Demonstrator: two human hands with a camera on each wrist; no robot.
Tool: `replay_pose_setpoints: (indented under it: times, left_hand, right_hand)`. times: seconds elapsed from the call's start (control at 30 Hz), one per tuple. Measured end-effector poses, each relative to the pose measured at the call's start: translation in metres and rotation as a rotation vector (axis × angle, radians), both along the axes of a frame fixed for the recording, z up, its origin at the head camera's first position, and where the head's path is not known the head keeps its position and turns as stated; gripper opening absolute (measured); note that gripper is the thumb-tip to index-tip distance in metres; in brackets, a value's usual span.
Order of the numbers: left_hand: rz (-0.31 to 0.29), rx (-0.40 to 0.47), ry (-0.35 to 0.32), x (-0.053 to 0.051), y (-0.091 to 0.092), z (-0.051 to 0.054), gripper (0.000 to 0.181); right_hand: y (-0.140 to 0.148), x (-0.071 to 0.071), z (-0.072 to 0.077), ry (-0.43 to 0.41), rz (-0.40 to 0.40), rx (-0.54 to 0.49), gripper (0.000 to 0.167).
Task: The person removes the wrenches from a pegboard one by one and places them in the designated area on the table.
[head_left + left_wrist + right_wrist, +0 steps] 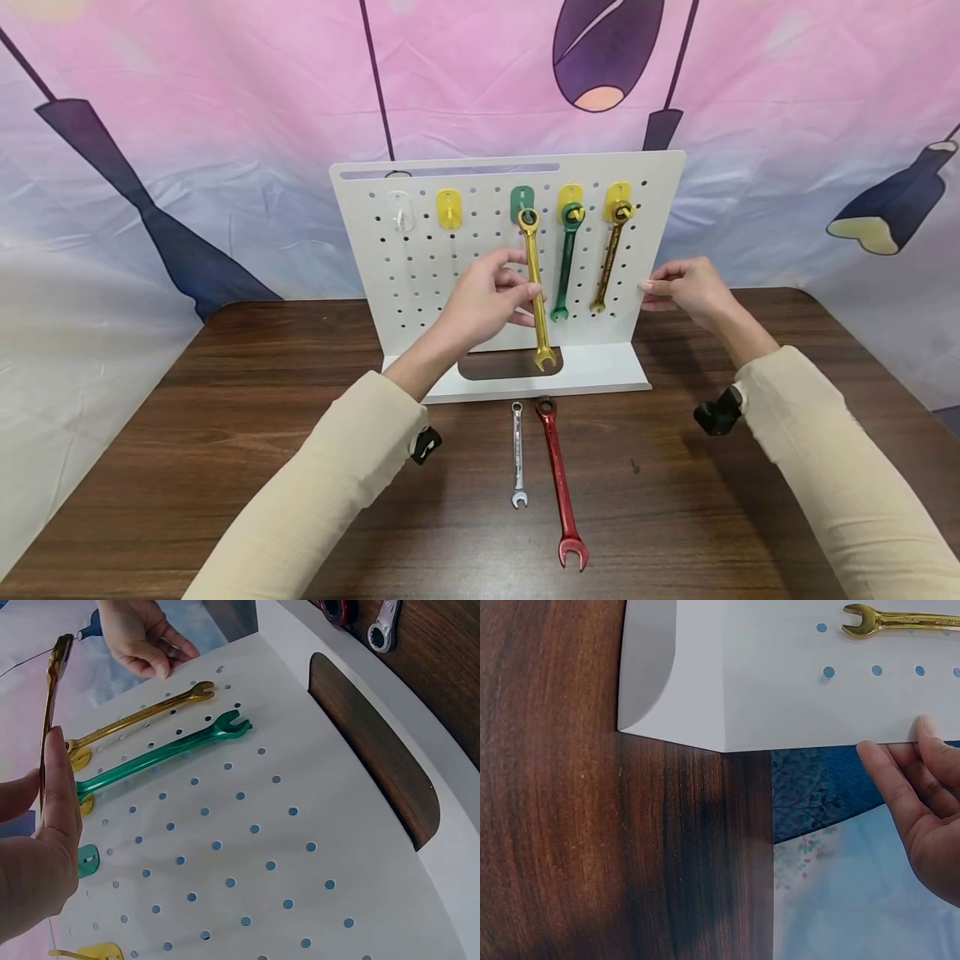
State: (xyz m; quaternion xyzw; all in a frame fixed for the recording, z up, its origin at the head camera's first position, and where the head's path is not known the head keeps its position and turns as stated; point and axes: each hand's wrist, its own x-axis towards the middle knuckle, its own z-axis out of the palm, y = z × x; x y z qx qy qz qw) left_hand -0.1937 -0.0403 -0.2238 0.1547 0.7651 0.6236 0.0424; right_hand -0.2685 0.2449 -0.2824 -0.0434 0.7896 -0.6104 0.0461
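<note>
I have the gold wrench [533,254] in front of the pegboard [592,333], its ring end overlapping the green hook [522,198]; I can't tell whether the hook passes through it. My left hand [483,296] pinches the shaft between thumb and fingers, open end pointing down. That forearm reaches in from the lower left. My right hand [690,292] grips the board's right edge, thumb on the front face, its forearm angled in from the lower right. Just right of the gold wrench hang the green wrench [567,262] and a bronze-gold wrench [610,258]. On the wooden table [637,517] before the board lie the silver wrench [517,454] and red wrench [558,475].
</note>
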Motion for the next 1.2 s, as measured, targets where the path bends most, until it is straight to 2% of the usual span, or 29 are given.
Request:
replay_pose_setpoints:
  times: [0.23, 0.53, 0.7, 0.93, 1.2]
  left_hand:
    - [-0.016, -0.007, 0.024, 0.001, -0.001, 0.006, 0.036]
    - [-0.025, 0.026, 0.017, 0.004, 0.001, 0.012, 0.034]
    - [-0.049, 0.034, 0.006, 0.007, 0.0, 0.013, 0.03]
    - [-0.066, 0.008, -0.046, 0.01, -0.004, 0.006, 0.025]
    - [-0.063, -0.047, -0.096, 0.011, -0.009, -0.012, 0.02]
  right_hand:
    - [-0.001, 0.0, 0.001, 0.007, -0.016, 0.004, 0.014]
    - [-0.001, -0.001, 0.001, 0.011, -0.024, -0.004, 0.009]
    - [0.0, -0.001, 0.001, 0.009, -0.023, -0.01, 0.008]
    - [-0.001, -0.001, 0.0, 0.01, -0.018, -0.013, 0.008]
    - [-0.001, -0.002, -0.002, 0.031, -0.028, 0.008, 0.011]
